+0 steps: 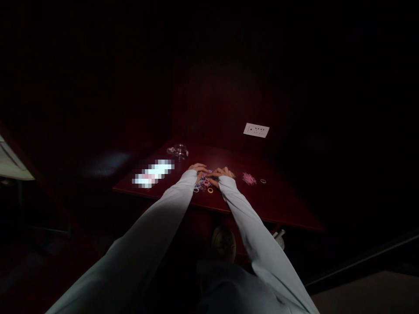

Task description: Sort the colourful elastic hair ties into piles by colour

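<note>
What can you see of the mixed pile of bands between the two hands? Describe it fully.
The mixed pile is a low, loose heap of small bands, mainly pink and pale blue; a yellow ring and a blue ring show along its near side. The material looks stretchy, but I can't be sure. It lies on the dark red table, near the front edge. The left hand and right hand partly cover it, seemingly touching it.

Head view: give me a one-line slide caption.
Left hand and right hand at mixed bands on a dark red table, a pink pile to the right.
</note>
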A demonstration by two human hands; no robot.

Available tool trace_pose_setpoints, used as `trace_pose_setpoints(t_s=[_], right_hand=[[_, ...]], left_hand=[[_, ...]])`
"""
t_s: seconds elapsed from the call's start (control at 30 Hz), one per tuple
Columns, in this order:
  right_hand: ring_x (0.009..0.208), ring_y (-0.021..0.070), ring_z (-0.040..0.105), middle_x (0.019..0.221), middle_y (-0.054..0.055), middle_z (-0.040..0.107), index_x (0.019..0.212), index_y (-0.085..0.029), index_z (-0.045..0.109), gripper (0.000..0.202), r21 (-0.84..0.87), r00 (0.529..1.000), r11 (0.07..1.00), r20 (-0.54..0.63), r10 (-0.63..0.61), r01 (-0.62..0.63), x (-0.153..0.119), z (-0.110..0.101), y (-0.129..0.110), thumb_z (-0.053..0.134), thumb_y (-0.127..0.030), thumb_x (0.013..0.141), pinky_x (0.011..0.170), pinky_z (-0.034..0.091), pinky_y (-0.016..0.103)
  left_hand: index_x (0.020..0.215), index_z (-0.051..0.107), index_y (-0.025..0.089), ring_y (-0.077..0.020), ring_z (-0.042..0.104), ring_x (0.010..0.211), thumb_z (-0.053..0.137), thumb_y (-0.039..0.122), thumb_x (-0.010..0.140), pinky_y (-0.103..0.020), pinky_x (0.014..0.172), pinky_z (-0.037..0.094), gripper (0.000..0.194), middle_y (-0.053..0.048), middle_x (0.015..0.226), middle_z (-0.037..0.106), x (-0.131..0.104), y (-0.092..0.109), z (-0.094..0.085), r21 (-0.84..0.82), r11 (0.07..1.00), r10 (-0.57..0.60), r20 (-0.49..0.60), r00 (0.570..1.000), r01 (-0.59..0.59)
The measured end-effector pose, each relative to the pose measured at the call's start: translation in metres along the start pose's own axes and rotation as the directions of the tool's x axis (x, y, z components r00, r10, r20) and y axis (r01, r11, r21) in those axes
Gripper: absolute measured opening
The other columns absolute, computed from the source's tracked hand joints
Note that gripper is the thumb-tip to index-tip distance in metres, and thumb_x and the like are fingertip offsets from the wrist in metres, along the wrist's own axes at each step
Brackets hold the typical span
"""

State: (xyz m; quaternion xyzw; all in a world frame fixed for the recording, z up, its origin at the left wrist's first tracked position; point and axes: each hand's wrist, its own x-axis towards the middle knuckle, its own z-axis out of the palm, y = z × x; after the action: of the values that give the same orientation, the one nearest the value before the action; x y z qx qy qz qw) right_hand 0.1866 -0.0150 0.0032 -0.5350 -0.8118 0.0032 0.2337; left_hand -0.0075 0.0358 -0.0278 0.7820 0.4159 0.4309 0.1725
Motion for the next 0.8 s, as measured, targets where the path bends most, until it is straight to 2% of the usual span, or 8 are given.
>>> trace_pose_setpoints(t_s=[0.17,0.4,0.6,0.8], right_hand=[[0.104,0.0256,0.045,0.106,0.005,0.071,0.111,-0.039,0.083,0.022,0.033,1.000,0.999,-0.012,0.026,-0.026,0.002,0.003,0.000,0.067,-0.047,0.098,0.093,0.032,0.039],[0.107,0.0256,0.048,0.102,0.005,0.073,0.100,-0.035,0.085,0.021,0.048,0.997,0.999,-0.075,0.027,-0.023,0.004,0.005,-0.007,0.067,-0.047,0.098,0.095,0.034,0.039],[0.102,0.0246,0.054,0.093,0.005,0.075,0.096,-0.029,0.085,0.026,0.197,0.966,0.972,-0.198,0.169,-0.129,0.006,0.008,-0.001,0.067,-0.048,0.097,0.093,0.040,0.038],[0.103,0.0244,0.059,0.096,0.005,0.077,0.094,-0.025,0.082,0.029,0.281,0.970,0.945,-0.125,0.209,-0.168,0.011,0.013,0.003,0.063,-0.047,0.096,0.094,0.045,0.037]], left_hand=[[0.091,0.082,0.027,-0.0230,0.068,0.119,0.065,0.017,0.085,-0.040,0.115,0.052,0.021,-0.002,0.124,0.076,-0.004,0.007,-0.005,0.048,0.999,0.000,0.011,1.000,-0.001],[0.086,0.081,0.026,-0.0231,0.068,0.115,0.065,0.017,0.086,-0.039,0.112,0.052,0.019,-0.004,0.124,0.075,-0.003,0.012,-0.005,0.059,0.998,-0.037,0.011,0.999,0.037],[0.090,0.080,0.027,-0.0256,0.060,0.124,0.065,0.023,0.090,-0.046,0.113,0.048,0.016,-0.001,0.127,0.075,-0.005,0.018,-0.006,0.094,0.993,-0.062,-0.031,0.998,0.065],[0.086,0.078,0.028,-0.0254,0.053,0.123,0.066,0.030,0.093,-0.045,0.109,0.039,0.014,0.002,0.129,0.075,-0.007,0.029,-0.005,0.111,0.986,-0.120,-0.049,0.992,0.124]])
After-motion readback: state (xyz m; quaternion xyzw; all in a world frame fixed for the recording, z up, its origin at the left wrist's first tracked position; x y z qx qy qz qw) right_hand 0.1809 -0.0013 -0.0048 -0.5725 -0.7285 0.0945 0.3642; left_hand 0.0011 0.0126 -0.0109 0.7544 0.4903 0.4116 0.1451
